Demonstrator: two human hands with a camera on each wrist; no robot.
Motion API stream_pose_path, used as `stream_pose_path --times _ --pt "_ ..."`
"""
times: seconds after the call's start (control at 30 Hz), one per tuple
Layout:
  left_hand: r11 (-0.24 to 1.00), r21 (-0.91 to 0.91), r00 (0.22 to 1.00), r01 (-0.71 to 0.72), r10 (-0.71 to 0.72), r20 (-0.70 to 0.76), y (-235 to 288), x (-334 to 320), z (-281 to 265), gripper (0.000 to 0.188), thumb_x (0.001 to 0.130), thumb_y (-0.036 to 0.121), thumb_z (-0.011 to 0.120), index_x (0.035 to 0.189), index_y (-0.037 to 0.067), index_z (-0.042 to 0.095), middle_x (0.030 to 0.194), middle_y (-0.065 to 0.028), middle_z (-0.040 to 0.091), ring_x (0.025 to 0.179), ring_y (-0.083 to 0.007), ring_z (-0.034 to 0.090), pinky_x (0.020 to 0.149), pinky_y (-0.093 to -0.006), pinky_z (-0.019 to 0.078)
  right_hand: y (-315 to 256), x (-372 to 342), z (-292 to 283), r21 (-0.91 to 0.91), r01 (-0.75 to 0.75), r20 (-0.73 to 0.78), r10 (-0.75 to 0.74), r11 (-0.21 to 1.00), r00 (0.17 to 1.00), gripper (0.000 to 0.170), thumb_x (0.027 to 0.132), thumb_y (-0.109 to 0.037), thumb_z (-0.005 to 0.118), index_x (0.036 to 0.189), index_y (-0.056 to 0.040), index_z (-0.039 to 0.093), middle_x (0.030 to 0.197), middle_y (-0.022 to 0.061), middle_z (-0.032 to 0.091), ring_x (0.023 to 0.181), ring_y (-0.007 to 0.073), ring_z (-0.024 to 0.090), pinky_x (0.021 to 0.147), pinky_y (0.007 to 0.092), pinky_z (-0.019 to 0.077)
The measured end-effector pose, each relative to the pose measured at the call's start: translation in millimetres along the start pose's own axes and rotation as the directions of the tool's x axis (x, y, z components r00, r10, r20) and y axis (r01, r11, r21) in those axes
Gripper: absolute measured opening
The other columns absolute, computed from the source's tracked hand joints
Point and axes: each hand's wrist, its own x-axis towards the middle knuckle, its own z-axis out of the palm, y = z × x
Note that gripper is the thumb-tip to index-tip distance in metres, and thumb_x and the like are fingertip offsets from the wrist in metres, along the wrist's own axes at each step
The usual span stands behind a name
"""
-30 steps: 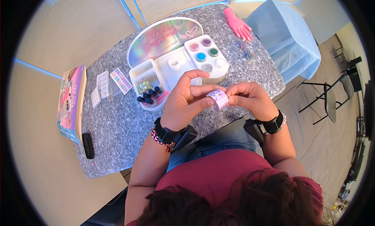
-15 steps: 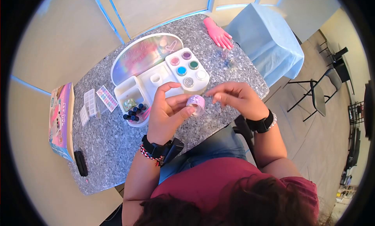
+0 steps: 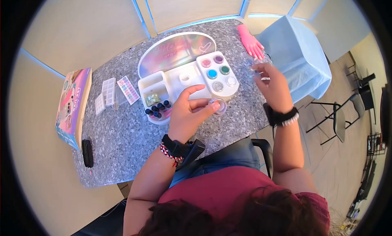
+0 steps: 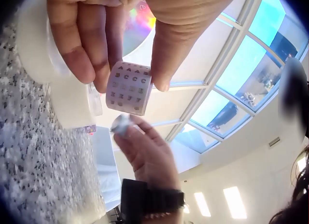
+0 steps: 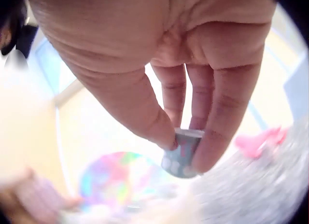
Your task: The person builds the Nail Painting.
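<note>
Through the left wrist view I see the fingers of my left hand [image 3: 188, 115] pinched on a pale printed roll [image 4: 128, 88], thumb on one side and fingertips on the other, its rows of small letters turned toward the camera. Head-on, that roll sits near three o'clock of the palm, held up over the tabletop [image 3: 118, 150]. My right hand [image 3: 275, 87] is well apart, at two o'clock from the left, its fingers narrowed on a small grey cylinder [image 5: 179, 154] (a second roll, I would guess, though blur hides its print).

I take the step in hand as handling these pieces one at a time. To do it well, I would keep the left pinch light: the roll looks thin-walled, and a hard squeeze could bend it oval or smear the letters. The right grip wants the rim, not the printed face. If I put the cylinder down, I would stand it on its flat end so it cannot wander, short of the pink model hand [image 3: 250, 42] at eleven o'clock. I would also steer the left knuckles wide of the white organiser [image 3: 192, 74] at twelve o'clock, lest I knock its blue pot [image 3: 212, 74].
</note>
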Motion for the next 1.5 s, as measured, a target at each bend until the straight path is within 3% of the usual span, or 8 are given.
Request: stream_pose_path --times 0.03,0.1,0.2,0.37,0.5,0.57,1.2,1.5 --pt "1.000 0.000 1.000 0.002 -0.002 -0.009 1.1 -0.4 1.3 0.066 0.100 0.008 0.080 0.154 -0.003 0.044 0.122 -0.0216 0.079 0.107 -0.0197 0.076 0.091 -0.0328 0.0594 -29.6 -11.6 2.6 0.265 -0.030 0.057 0.016 0.964 0.998 0.024 0.100 -0.001 0.071 0.124 -0.0018 0.073 0.114 0.0063 0.076 0.105 0.0138 0.071 0.083 0.0305 0.0599" --pt "1.000 -0.017 1.000 -0.006 0.006 -0.006 2.8 -2.4 2.7 0.065 0.101 0.009 0.079 0.156 -0.002 0.044 0.121 -0.0201 0.078 0.106 -0.0190 0.076 0.091 -0.0326 0.0601 -59.4 -36.0 9.3 0.653 -0.156 0.252 -0.018 0.741 0.968 0.030 0.099 0.009 0.069 0.128 0.0015 0.069 0.125 0.0089 0.071 0.115 0.0159 0.070 0.092 0.0285 0.0604" --pt "0.996 -0.085 0.999 -0.018 0.020 0.033 -1.8 -1.8 -0.9 0.065 0.103 0.009 0.077 0.158 0.000 0.044 0.119 -0.0180 0.078 0.106 -0.0186 0.076 0.091 -0.0324 0.0610 -79.3 -61.4 28.2 0.781 -0.166 0.268 -0.084 0.602 0.960 0.033 0.098 0.010 0.071 0.130 0.0019 0.067 0.127 0.0113 0.070 0.120 0.0194 0.072 0.093 0.0296 0.0626" --pt "0.995 -0.093 1.000 -0.028 0.029 0.009 -3.2 -0.6 -1.8 0.063 0.104 0.009 0.074 0.159 0.003 0.044 0.116 -0.0163 0.077 0.104 -0.0177 0.076 0.088 -0.0319 0.0620 -87.8 -69.5 42.5 0.492 0.172 -0.071 -0.157 0.853 0.985 0.030 0.091 0.010 0.080 0.118 -0.0009 0.073 0.127 0.0127 0.072 0.113 0.0212 0.075 0.090 0.0305 0.0664" --pt "0.993 -0.106 0.999 -0.054 0.053 -0.010 -0.2 -2.4 0.8 0.063 0.105 0.007 0.073 0.160 0.004 0.043 0.117 -0.0167 0.077 0.103 -0.0177 0.076 0.088 -0.0325 0.0635 -88.8 -69.4 41.5 0.311 0.272 -0.134 -0.242 0.911 0.961 0.029 0.088 0.008 0.082 0.113 -0.0045 0.076 0.121 0.0115 0.074 0.108 0.0244 0.077 0.089 0.0343 0.0657" --pt "0.994 -0.097 0.999 -0.051 0.051 -0.011 0.0 -2.0 1.3 0.063 0.105 0.007 0.072 0.160 0.005 0.042 0.119 -0.0173 0.076 0.103 -0.0179 0.075 0.088 -0.0329 0.0640 -88.7 -67.4 36.0 0.026 0.464 -0.069 -0.461 0.886 0.885 0.031 0.085 0.007 0.082 0.113 -0.0071 0.077 0.116 0.0097 0.075 0.105 0.0287 0.076 0.089 0.0383 0.0636" --pt "0.995 -0.039 0.996 -0.092 0.092 0.007 -8.5 -2.2 4.5 0.058 0.104 0.005 0.074 0.150 0.006 0.040 0.122 -0.0207 0.074 0.103 -0.0214 0.077 0.089 -0.0337 0.0642 -87.9 -72.2 39.5 -0.072 0.412 0.045 -0.410 0.908 0.911 0.028 0.090 0.003 0.077 0.117 -0.0022 0.074 0.119 0.0154 0.072 0.106 0.0381 0.072 0.091 0.0457 0.0598" --pt "0.998 0.041 0.997 -0.052 0.049 0.064 -7.8 -2.1 2.1 0.066 0.103 0.008 0.077 0.155 0.004 0.038 0.126 -0.0223 0.073 0.106 -0.0240 0.077 0.092 -0.0354 0.0641 -87.3 -66.4 35.0 -0.064 0.418 0.013 -0.418 0.906 0.908 0.059 0.095 -0.006 0.079 0.151 -0.0074 0.062 0.131 0.0177 0.073 0.112 0.0375 0.072 0.094 0.0460 0.0593"
